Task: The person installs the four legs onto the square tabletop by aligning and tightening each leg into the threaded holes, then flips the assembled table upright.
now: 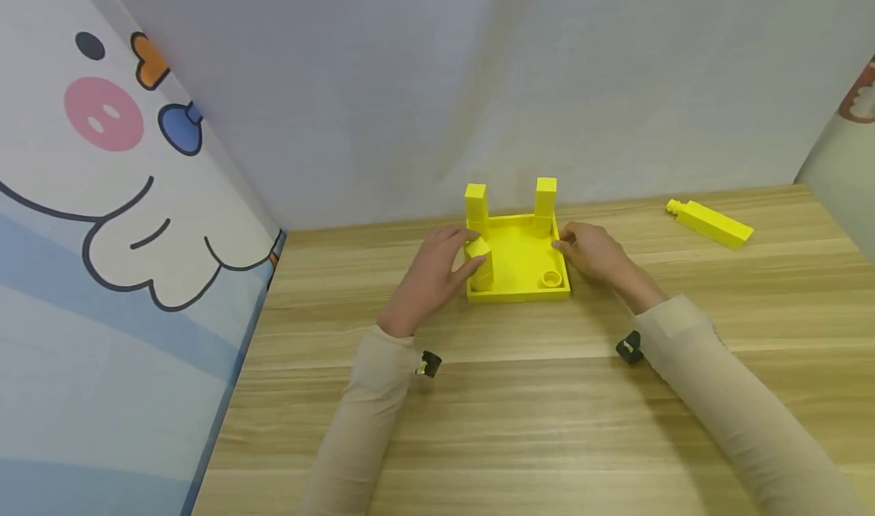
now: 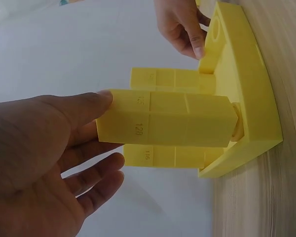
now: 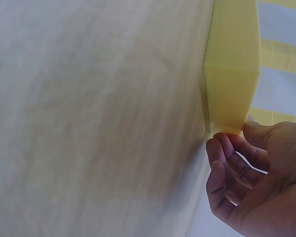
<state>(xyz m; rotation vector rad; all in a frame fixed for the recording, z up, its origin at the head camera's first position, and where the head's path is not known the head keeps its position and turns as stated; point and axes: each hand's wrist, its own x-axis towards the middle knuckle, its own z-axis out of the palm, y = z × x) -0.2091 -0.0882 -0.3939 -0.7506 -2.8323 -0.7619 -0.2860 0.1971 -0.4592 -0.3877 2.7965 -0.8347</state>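
A yellow square tray-like base (image 1: 518, 254) with a low rim lies on the table. My left hand (image 1: 425, 282) pinches the upper end of a yellow square post (image 2: 167, 121) between thumb and fingers. That post stands at the base's front left corner, slightly tilted, its lower end at a round socket. At the right rim, my right hand (image 1: 593, 251) grips the base's side wall (image 3: 232, 96) with thumb and fingertips. Two more yellow posts stand upright at the back corners, one left (image 1: 476, 203) and one right (image 1: 545, 197). A bare round socket (image 1: 551, 279) shows at the front right corner.
Another yellow post (image 1: 714, 223) with a threaded-looking end lies on the wood-grain table (image 1: 519, 425) at the back right. A pale curtain-like wall (image 1: 369, 106) rises behind the table. On the left stands a panel with a cartoon print (image 1: 102, 113).
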